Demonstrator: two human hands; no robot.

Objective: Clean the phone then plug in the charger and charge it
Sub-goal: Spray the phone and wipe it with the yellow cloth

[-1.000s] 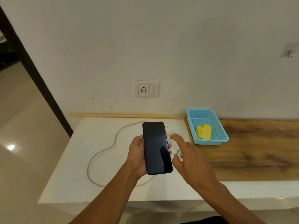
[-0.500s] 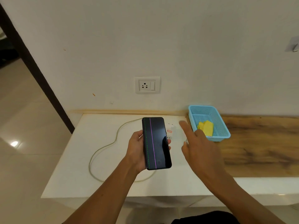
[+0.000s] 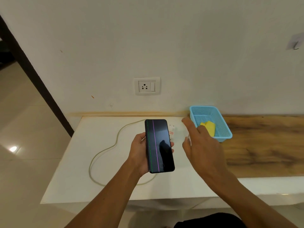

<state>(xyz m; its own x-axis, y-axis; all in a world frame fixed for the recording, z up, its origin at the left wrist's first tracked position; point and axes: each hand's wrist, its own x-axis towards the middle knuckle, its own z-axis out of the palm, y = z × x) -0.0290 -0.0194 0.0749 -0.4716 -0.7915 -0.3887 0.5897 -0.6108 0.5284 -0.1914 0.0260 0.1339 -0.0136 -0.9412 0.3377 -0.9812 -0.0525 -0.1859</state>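
My left hand (image 3: 139, 153) holds a black phone (image 3: 158, 145) upright over the white table, screen facing me with a green and a pink vertical line on it. My right hand (image 3: 199, 145) hovers open to the right of the phone, fingers spread, its fingertips near the blue basket (image 3: 225, 129). A folded yellow cloth (image 3: 209, 127) lies inside that basket. A white charger plug (image 3: 172, 130) lies on the table just behind the phone, partly hidden, and its pale cable (image 3: 105, 150) loops to the left. A white wall socket (image 3: 146, 86) with a switch sits on the wall above.
The white table (image 3: 79, 170) ends at a front edge near me and a left edge by a dark door frame (image 3: 32, 74). A wooden countertop (image 3: 266, 145) stretches to the right of the basket. Tiled floor lies to the left.
My right hand has moved from beside the phone up and right toward the blue basket. The phone screen has lit with two coloured lines. My left hand keeps holding the phone.
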